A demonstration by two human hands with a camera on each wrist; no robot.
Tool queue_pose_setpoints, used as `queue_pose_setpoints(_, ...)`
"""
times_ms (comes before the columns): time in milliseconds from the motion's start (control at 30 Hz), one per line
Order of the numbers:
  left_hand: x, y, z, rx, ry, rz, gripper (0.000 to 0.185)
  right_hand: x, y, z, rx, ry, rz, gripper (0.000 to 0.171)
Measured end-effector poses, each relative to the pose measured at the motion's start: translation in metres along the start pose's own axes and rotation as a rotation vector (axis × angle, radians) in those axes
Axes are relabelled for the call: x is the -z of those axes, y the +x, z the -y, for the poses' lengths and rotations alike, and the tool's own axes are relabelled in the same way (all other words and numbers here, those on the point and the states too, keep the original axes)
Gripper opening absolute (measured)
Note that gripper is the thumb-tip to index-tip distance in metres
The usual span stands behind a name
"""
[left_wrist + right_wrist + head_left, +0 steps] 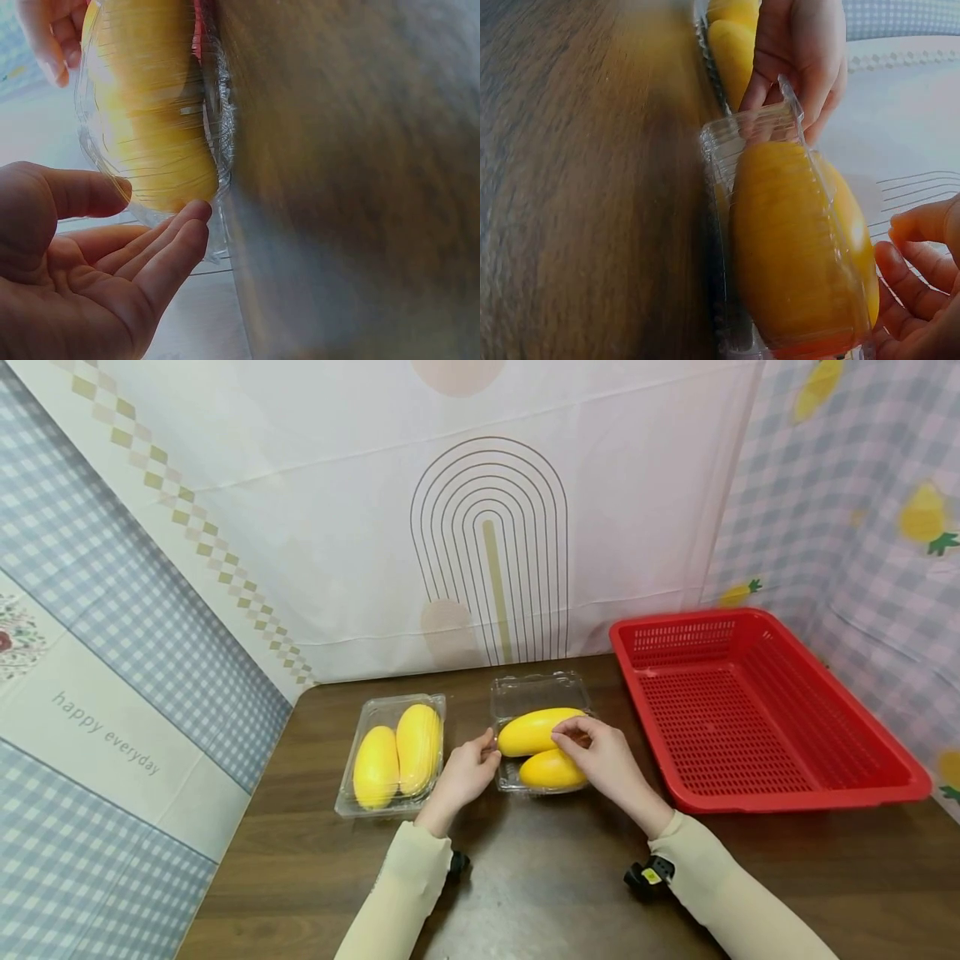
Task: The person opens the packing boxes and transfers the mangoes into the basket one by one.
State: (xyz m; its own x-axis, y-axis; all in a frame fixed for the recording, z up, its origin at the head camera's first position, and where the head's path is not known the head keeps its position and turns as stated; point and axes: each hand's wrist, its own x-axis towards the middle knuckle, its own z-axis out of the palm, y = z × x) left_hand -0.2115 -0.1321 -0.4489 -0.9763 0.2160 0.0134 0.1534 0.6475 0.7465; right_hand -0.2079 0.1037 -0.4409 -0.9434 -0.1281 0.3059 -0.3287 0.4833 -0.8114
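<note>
Fingers (572, 727) atop upper melon (534, 732), clear box (542, 693) beneath.

the words "happy everyday" in grey script on a cream panel of the checked cloth (105, 731) at left.

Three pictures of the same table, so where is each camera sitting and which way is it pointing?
Head view: worn on the head, looking forward and down at the table; both hands, left hand, right hand, and sleeves show.
Left wrist view: low beside the clear box, looking along the open left palm; right fingertips show at top.
Right wrist view: low on the other side, looking across the box at the left hand; right fingers show at the edge.
All share the box's yellow melons.
</note>
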Motion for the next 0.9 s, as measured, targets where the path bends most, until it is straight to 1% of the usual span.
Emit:
queue_pose_setpoints(200,-0.001,0.000,0.001,0.004,-0.022,0.006,0.051,0.000,0.002,-0.004,0.053,-0.051,-0.010,0.016)
queue_pose_setpoints(367,-0.001,0.000,0.001,0.011,-0.032,0.008,0.051,0.001,0.003,-0.005,0.085,-0.128,-0.003,0.022)
queue_pose_setpoints(500,-0.001,0.000,0.002,0.008,-0.025,0.002,0.051,-0.001,0.005,-0.005,0.106,-0.198,0.019,0.024)
queue_pose_setpoints(600,-0.001,0.000,0.002,0.006,-0.020,-0.003,0.051,-0.002,0.007,-0.004,0.117,-0.232,0.027,0.028)
queue_pose_setpoints(733,0.000,0.000,0.001,0.006,-0.024,-0.003,0.051,-0.002,0.010,-0.003,0.122,-0.245,0.031,0.036)
queue_pose_setpoints(900,0.000,0.000,0.001,0.009,-0.030,-0.001,0.051,-0.001,0.015,-0.002,0.110,-0.242,0.061,0.044)
